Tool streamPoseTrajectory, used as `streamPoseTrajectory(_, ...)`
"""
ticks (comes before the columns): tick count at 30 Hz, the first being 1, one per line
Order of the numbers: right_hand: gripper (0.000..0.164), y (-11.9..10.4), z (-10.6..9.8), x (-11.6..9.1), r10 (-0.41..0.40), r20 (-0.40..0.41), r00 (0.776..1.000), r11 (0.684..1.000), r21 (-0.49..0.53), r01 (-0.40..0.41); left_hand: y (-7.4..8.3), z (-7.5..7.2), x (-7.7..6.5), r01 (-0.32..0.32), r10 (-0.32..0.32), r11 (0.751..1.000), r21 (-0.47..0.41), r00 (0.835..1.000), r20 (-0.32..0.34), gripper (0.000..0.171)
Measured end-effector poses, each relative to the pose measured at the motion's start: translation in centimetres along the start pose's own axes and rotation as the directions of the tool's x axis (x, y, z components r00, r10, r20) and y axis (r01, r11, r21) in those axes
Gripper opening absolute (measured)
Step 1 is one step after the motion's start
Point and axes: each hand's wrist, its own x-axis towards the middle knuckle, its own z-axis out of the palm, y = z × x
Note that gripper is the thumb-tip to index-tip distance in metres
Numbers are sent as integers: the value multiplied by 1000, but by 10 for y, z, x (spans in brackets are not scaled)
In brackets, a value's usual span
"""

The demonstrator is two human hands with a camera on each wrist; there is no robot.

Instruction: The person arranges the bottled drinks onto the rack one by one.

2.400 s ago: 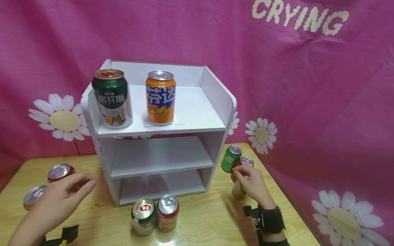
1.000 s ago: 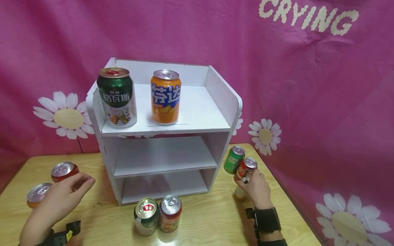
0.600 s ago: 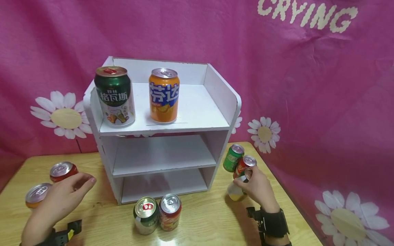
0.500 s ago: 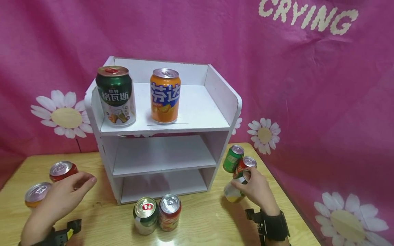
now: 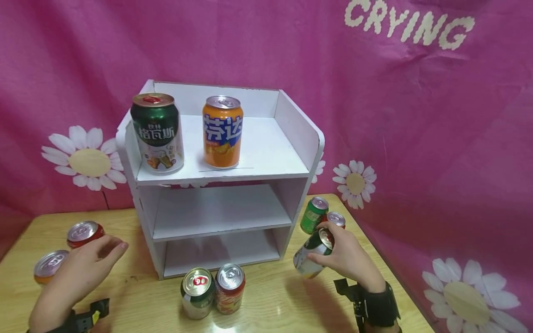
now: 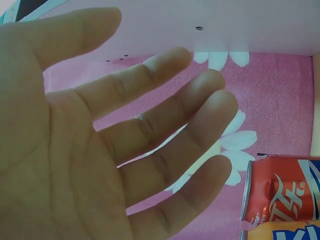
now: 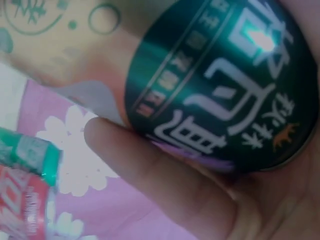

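My right hand (image 5: pixel 347 254) grips a green-and-white drink can (image 5: pixel 309 261) near its top. The can tilts, its lid toward my palm and its base pointing left, over the table's right side. In the right wrist view the green label (image 7: pixel 210 90) fills much of the picture, with one finger (image 7: pixel 155 170) along its side. My left hand (image 5: pixel 81 273) hovers at the left with its fingers loosely bent and nothing in them. Beside it stand a red can (image 5: pixel 85 233) and an orange can (image 5: pixel 49 266), partly hidden by the hand.
A white three-tier shelf (image 5: pixel 287 138) stands mid-table; on top are a green-and-white can (image 5: pixel 156 134) and an orange can (image 5: pixel 222 134). Another green-topped can (image 5: pixel 197 296) and a red can (image 5: pixel 230 289) stand before it. Right of it are a green can (image 5: pixel 314 215) and a red can (image 5: pixel 335 218).
My right hand has taken hold of the green-and-white can, tipped it and drawn it left, away from the red can behind. The left hand has stayed almost still.
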Motion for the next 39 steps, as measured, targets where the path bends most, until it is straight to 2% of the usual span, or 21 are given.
streamPoseTrajectory(7,67,-18,-22,-2,-115,-2,993,993,31,115,0,2,2,1,-1,1000,1,1000,11,53)
streamPoseTrajectory(12,62,-42,-48,4,-238,-13,971,970,41,238,-1,2,3,10,-10,1000,5,1000,20,53)
streamPoseTrajectory(16,62,-65,-69,13,-348,-42,936,937,-19,348,-3,1,4,28,-28,1000,12,999,41,57)
streamPoseTrajectory(20,61,-86,-84,21,-451,-80,889,892,-84,445,-6,0,5,48,-49,999,21,997,64,60)
streamPoseTrajectory(23,60,-102,-94,29,-505,-96,858,863,-85,498,-8,0,6,65,-67,997,29,995,76,62)
streamPoseTrajectory(28,58,-133,-112,37,-551,-123,826,835,-70,547,-11,0,9,120,-125,992,43,983,132,69)
streamPoseTrajectory(34,54,-167,-131,44,-605,-152,781,796,-102,597,-9,2,8,68,-72,997,33,991,117,68)
streamPoseTrajectory(39,56,-163,-134,65,-608,-142,781,793,-142,592,-6,3,10,70,-74,997,34,991,115,68)
